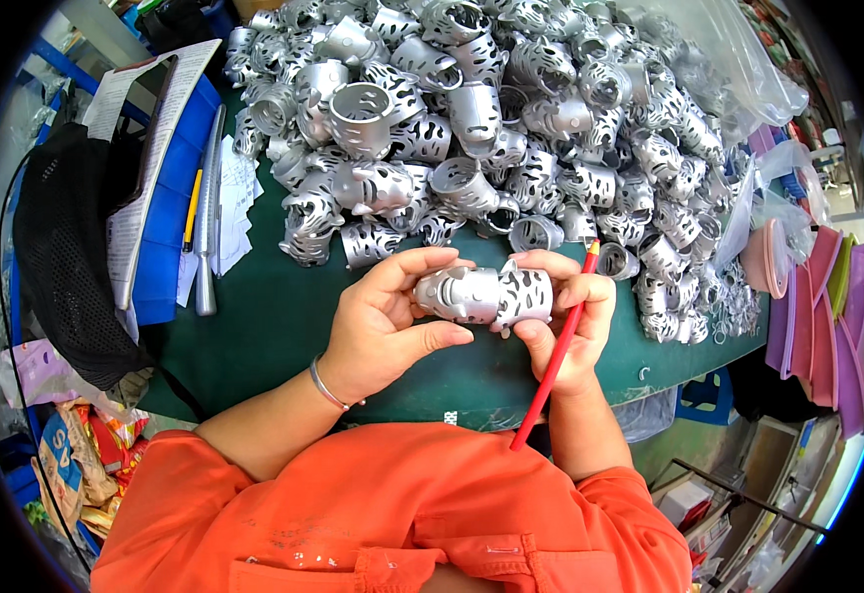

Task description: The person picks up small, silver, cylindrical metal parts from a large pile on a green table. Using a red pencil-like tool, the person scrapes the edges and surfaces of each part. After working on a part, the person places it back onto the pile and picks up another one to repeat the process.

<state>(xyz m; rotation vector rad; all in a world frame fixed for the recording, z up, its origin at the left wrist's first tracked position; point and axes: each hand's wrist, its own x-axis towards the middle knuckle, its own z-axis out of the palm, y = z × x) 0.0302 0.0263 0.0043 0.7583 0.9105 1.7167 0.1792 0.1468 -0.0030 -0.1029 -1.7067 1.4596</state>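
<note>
Orange shirt [373, 484]; silver piece [470, 296] between hands [378, 318] [582, 346]

Dark-spotted silver piece [484, 297], red pencil [557, 358]

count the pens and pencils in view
2: a red pencil held in the right hand, and a yellow pen or pencil between the blue bin and the long silver tool. Others may be hidden under the silver pieces.
</note>
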